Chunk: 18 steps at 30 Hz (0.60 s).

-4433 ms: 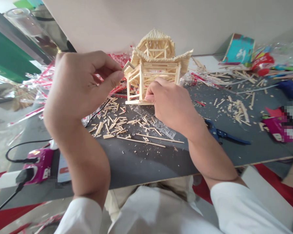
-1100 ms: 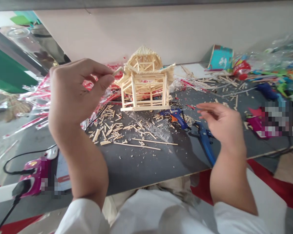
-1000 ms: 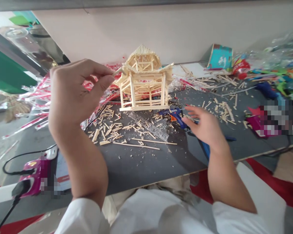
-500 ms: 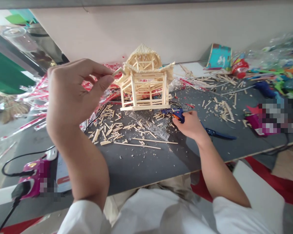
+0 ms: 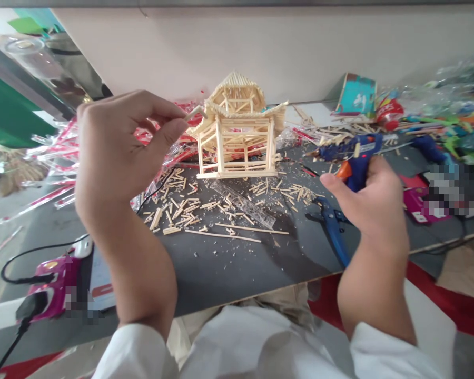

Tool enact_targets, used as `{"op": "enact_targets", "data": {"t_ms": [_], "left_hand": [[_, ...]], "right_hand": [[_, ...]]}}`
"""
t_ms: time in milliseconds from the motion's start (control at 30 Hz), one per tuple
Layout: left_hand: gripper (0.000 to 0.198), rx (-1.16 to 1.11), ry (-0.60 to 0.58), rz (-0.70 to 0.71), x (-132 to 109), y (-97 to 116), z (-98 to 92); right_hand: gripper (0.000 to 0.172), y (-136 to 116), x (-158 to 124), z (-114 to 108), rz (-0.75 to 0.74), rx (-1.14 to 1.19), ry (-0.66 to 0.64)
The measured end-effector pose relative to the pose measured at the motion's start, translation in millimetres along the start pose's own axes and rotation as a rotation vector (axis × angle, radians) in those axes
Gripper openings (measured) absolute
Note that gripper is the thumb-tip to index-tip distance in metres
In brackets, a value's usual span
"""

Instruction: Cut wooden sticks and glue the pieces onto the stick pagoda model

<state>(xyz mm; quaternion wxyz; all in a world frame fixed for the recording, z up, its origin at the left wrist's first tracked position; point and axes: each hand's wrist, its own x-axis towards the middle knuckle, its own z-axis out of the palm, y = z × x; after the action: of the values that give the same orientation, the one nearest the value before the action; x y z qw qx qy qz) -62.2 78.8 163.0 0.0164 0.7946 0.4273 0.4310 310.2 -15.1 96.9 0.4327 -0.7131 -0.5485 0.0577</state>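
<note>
My left hand is raised left of a pavilion model built from thin wooden sticks, with a two-tiered roof and open post walls. Between its thumb and fingertips it pinches a short wooden stick piece, close to the left corner of the lower roof. I cannot tell whether the piece touches the roof. My right hand grips a blue hot glue gun with an orange trigger, held above the table to the right of the model. The gun's nozzle points left, toward the model.
Cut stick pieces litter the dark table, along with a clear ruler and two long sticks. Blue-handled pliers lie below my right hand. Purple power strips stand at both sides. Red-and-clear plastic wrappers pile up at left.
My right hand has lifted the glue gun off the table and drawn it to the right and nearer me. The left hand with its stick piece has stayed nearly in place.
</note>
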Motion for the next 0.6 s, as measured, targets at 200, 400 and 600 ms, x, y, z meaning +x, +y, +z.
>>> {"op": "enact_targets", "data": {"t_ms": [200,400,600], "left_hand": [[0.017,0.001,0.002,-0.006,0,3,1.0],[0.017,0.004,0.008,-0.007,-1,1,-0.2],[0.013,0.002,0.031,0.015,1,0,2.5]], "right_hand": [[0.026,-51,26,17,-0.267,-0.075,0.128],[0.023,-84,44,28,-0.446,-0.201,0.089],[0.022,-90,52,41,-0.552,-0.182,0.002]]}}
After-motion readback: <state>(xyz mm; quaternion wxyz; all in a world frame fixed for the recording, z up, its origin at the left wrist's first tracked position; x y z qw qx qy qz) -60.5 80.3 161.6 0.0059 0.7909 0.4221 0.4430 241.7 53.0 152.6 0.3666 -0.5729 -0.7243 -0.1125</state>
